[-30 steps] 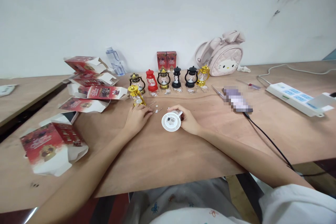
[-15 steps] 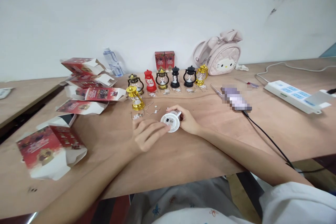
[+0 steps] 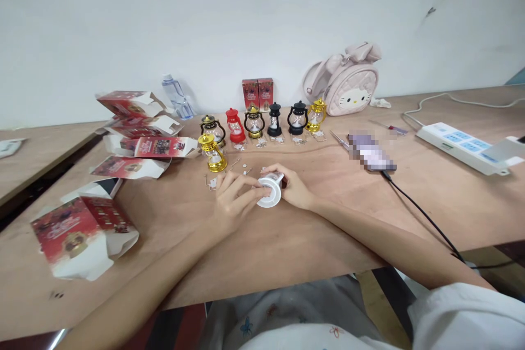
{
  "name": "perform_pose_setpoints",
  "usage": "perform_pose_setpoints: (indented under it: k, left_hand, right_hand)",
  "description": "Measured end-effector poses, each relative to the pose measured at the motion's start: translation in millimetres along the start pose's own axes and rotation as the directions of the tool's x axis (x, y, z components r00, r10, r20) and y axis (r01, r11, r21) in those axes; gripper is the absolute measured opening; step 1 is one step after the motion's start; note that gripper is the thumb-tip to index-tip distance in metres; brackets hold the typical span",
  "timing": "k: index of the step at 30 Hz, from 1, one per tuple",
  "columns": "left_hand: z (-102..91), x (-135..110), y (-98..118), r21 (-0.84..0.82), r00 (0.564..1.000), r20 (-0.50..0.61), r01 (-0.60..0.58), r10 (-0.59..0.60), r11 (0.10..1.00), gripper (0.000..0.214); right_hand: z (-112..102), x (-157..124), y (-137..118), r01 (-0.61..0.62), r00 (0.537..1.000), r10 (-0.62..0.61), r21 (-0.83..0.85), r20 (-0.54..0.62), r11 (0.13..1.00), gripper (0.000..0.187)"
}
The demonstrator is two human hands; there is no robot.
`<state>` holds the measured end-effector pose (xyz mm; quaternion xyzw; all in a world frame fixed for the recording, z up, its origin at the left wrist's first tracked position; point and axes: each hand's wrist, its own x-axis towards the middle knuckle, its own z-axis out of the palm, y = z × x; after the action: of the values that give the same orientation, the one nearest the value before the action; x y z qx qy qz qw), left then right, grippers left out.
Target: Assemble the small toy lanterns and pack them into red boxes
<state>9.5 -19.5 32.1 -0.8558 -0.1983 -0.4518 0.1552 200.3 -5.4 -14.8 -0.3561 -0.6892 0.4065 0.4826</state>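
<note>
My right hand (image 3: pixel 294 188) is wrapped around a white lantern base (image 3: pixel 275 196), its round underside turned toward me. At that underside are the curled fingertips of my left hand (image 3: pixel 234 199), covering part of its middle; whether they pinch a small part there is hidden. Beyond my left hand a gold toy lantern (image 3: pixel 213 156) stands upright. Near it lie a small round disc (image 3: pixel 244 165), bent wires and little white pieces (image 3: pixel 213 182).
Behind stands a row of toy lanterns, including a red lantern (image 3: pixel 235 127). Opened red boxes (image 3: pixel 76 235) lie left, with a water bottle (image 3: pixel 177 97) farther back. A phone (image 3: pixel 371 150), screwdriver (image 3: pixel 339 140), power strip (image 3: pixel 461 145) and pink bag (image 3: pixel 348 90) are right.
My left hand has moved slightly right and its fingertips now reach farther over the base's underside. The dark spot seen there before is no longer visible. My right hand keeps its hold.
</note>
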Motion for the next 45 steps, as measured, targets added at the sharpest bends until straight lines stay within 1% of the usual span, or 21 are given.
perform_pose_setpoints:
  k: [3, 7, 10, 12, 14, 16, 17, 19, 21, 23, 26, 32, 35, 38, 41, 42, 44, 45]
  left_hand:
    - [-2.5, 2, 2, -0.045, 0.999, 0.027, 0.040, -0.039, 0.998, 0.009]
    - [-1.7, 3, 3, -0.104, 0.994, 0.009, 0.112, -0.112, 0.988, 0.005]
    - [2.6, 0, -8, -0.092, 0.977, -0.035, 0.208, -0.212, 0.974, 0.005]
    - [7.2, -5, -22, -0.018, 0.956, -0.039, 0.291, -0.291, 0.957, 0.009]
    - [13.0, -11, -40, 0.099, 0.931, 0.035, 0.360, -0.365, 0.928, 0.015]
    - [19.7, -17, -57, 0.193, 0.903, 0.134, 0.380, -0.407, 0.905, 0.018]
    - [23.2, -19, -64, 0.220, 0.887, 0.189, 0.381, -0.422, 0.898, 0.018]
    - [29.7, -23, -75, 0.228, 0.839, 0.321, 0.381, -0.438, 0.896, 0.018]
    - [35.2, -23, -80, 0.244, 0.794, 0.398, 0.391, -0.460, 0.887, 0.020]
    - [39.7, -21, -81, 0.269, 0.772, 0.421, 0.396, -0.477, 0.878, 0.022]
    - [45.6, -17, -81, 0.288, 0.758, 0.447, 0.380, -0.474, 0.879, 0.023]
    - [56.7, -15, -84, 0.300, 0.716, 0.514, 0.366, -0.472, 0.881, 0.025]
    - [60.3, -18, -86, 0.302, 0.719, 0.509, 0.366, -0.473, 0.881, 0.023]
    - [61.0, -20, -87, 0.304, 0.740, 0.477, 0.367, -0.474, 0.879, 0.021]
    - [52.1, -14, -83, 0.305, 0.769, 0.423, 0.378, -0.480, 0.874, 0.020]
    - [45.9, -11, -80, 0.296, 0.788, 0.390, 0.383, -0.477, 0.875, 0.020]
    - [29.1, 0, -68, 0.257, 0.840, 0.304, 0.382, -0.450, 0.888, 0.020]
    - [19.5, 6, -59, 0.166, 0.906, 0.171, 0.360, -0.387, 0.918, 0.019]
  right_hand:
    - [0, 0, 1, 0.007, 1.000, -0.007, -0.004, -0.002, 1.000, 0.038]
    - [0, 1, 1, 0.012, 1.000, -0.012, -0.011, -0.008, 1.000, 0.037]
    - [1, 1, 1, 0.007, 1.000, -0.008, -0.013, -0.021, 1.000, 0.036]
    - [1, 1, 1, 0.006, 1.000, -0.007, -0.010, -0.025, 1.000, 0.036]
    - [1, 1, 2, 0.004, 1.000, -0.004, -0.005, -0.022, 1.000, 0.036]
    - [1, 1, 3, -0.002, 1.000, 0.002, 0.002, -0.021, 1.000, 0.036]
    - [1, 1, 3, -0.004, 1.000, 0.004, 0.004, -0.022, 1.000, 0.036]
    - [1, 1, 3, -0.005, 1.000, 0.005, 0.005, -0.026, 1.000, 0.036]
    - [1, 1, 3, 0.004, 1.000, -0.004, 0.005, -0.025, 1.000, 0.036]
    - [1, 1, 3, 0.014, 1.000, -0.014, 0.003, -0.022, 1.000, 0.035]
    - [1, 2, 3, 0.013, 1.000, -0.013, 0.001, -0.025, 1.000, 0.035]
    - [2, 2, 2, 0.003, 0.999, -0.003, 0.009, -0.033, 1.000, 0.034]
    - [1, 2, 0, 0.001, 0.999, -0.001, -0.002, -0.034, 1.000, 0.032]
    - [1, 1, -2, 0.005, 1.000, -0.005, 0.003, -0.028, 1.000, 0.033]
    - [2, 1, -2, 0.002, 0.999, -0.001, 0.013, -0.042, 1.000, 0.033]
    - [2, 1, -2, -0.003, 0.999, 0.004, 0.015, -0.045, 1.000, 0.033]
    - [2, 1, -1, -0.008, 0.999, 0.009, 0.016, -0.046, 1.000, 0.033]
    - [2, 1, -1, -0.006, 0.999, 0.006, 0.017, -0.043, 1.000, 0.034]
